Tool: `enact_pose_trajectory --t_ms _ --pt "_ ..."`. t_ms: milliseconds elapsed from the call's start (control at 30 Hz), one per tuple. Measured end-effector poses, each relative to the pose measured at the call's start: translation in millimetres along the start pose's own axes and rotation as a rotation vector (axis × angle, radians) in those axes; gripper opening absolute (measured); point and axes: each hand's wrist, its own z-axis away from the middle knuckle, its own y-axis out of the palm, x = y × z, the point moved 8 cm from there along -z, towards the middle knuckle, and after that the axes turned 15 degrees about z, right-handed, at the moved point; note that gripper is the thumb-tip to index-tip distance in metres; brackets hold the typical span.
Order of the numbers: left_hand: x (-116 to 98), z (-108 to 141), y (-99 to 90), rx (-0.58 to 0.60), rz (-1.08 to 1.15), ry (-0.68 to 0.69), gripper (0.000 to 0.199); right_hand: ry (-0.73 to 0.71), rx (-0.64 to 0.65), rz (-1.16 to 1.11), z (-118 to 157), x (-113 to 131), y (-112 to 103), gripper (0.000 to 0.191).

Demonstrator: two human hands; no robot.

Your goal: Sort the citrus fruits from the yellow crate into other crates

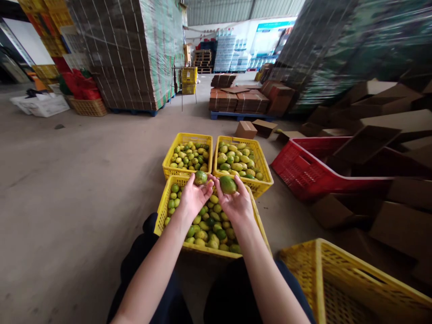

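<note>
A small green fruit [200,177] rests in the fingers of my left hand [195,194]. My right hand [237,202] holds a larger green fruit [228,184], palm turned up. Both hands are raised side by side over the near yellow crate [261,229], which is full of green and yellow fruit [212,225]. Just beyond it stand two more yellow crates, the back left one [164,164] with smaller fruit and the back right one [270,177] with larger, yellower fruit.
At the lower right is another yellow crate [319,270] with a bare slatted bottom. A red crate [297,173] and a heap of cardboard boxes [405,225] lie on the right. Flattened cardboard sits on a blue pallet [236,116] ahead, between tall wrapped stacks.
</note>
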Motion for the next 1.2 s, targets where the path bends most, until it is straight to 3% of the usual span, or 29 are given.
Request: enact_pose_trajectory --t_ms 200,400,600,733,800,867,967,1033,1133,1200 --pt "1.1 0.6 0.4 0.001 -0.005 -0.020 0.041 0.039 -0.031 0.054 -2.3 -3.0 -5.9 0.021" --pt "3.3 -0.6 -0.3 -0.011 0.014 -0.043 0.040 0.058 0.096 0.077 -5.4 -6.5 -2.3 0.023" --pt "1.2 0.1 0.0 -0.024 -0.025 -0.015 0.041 0.080 0.101 0.111 -7.4 -9.2 -5.7 0.030" --pt "0.8 0.1 -0.2 -0.048 -0.097 0.018 0.031 0.033 0.122 0.191 -11.5 -9.0 -7.0 0.024" --pt "-3.9 -0.3 -0.6 -0.059 -0.202 0.113 0.020 -0.037 0.081 0.258 -13.4 -6.5 -9.5 0.016" --pt "-13.2 1.9 2.9 -0.039 -0.344 0.280 0.028 -0.217 -0.003 0.353 -11.5 4.8 -12.0 0.007" --pt "-26.7 12.9 17.5 0.068 -0.508 0.553 0.047 -0.620 -0.120 0.518 7.0 31.3 -7.9 0.034" --pt "-31.0 21.4 27.7 0.147 -0.569 0.659 0.050 -0.799 -0.145 0.610 21.3 41.7 -1.4 0.048" --pt "-33.0 29.0 36.0 0.185 -0.615 0.700 0.050 -0.825 -0.097 0.667 29.3 43.2 6.2 0.048" --pt "-33.7 31.5 38.6 0.179 -0.621 0.707 0.051 -0.702 -0.056 0.635 25.6 36.4 6.5 0.048"
